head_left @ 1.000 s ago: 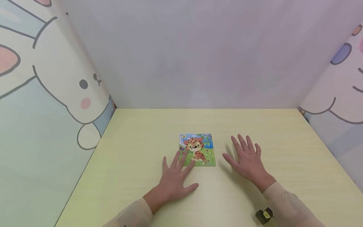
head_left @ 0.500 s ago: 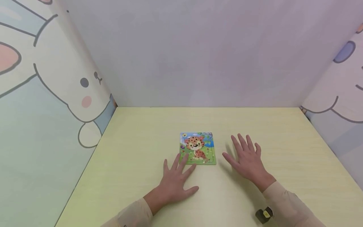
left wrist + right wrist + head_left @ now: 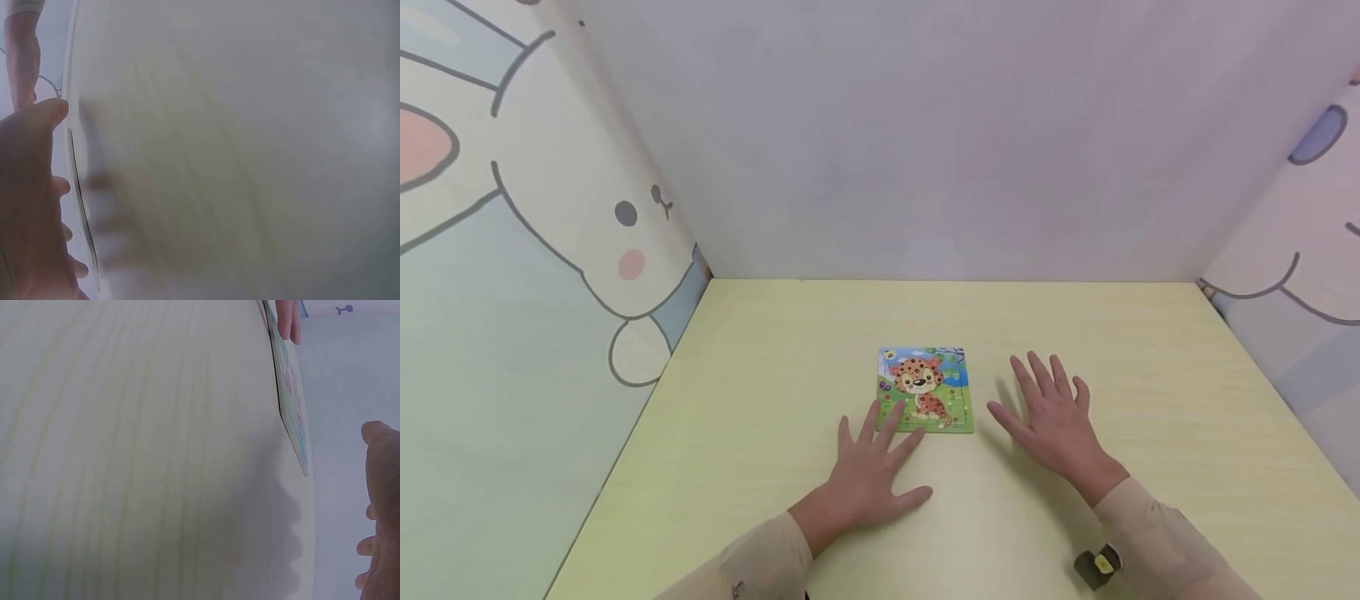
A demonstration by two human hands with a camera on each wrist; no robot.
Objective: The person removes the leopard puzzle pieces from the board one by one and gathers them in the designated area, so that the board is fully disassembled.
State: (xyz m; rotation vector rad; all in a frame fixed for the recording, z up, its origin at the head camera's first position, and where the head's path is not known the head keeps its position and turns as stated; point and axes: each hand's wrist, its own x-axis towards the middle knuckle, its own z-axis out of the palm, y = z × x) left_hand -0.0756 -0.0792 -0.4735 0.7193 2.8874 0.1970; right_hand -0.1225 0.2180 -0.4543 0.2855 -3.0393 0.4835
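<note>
A square picture puzzle (image 3: 936, 387) with a spotted cartoon leopard lies flat on the table, its pieces sitting in the frame. Spread fingers of the left hand (image 3: 867, 479) reach over its lower left part; whether they touch it is hard to tell. To the right of the puzzle, the right hand (image 3: 1054, 425) hovers with fingers spread, apart from it and casting a shadow. In the right wrist view, the puzzle (image 3: 290, 394) shows edge-on with fingertips at its far end, and the right hand (image 3: 382, 506) is at the right. The left wrist view shows the left hand (image 3: 31, 187).
The pale wood-grain table (image 3: 775, 350) meets a plain whitish back wall (image 3: 925, 150). Side panels with cartoon animals stand at the left (image 3: 512, 333) and right (image 3: 1292, 333). A dark wrist device (image 3: 1097, 567) shows by the right sleeve.
The head view has shifted slightly, so the table and puzzle appear a little higher and to the right. The left hand appears slightly further right; the right hand looks almost unchanged.
</note>
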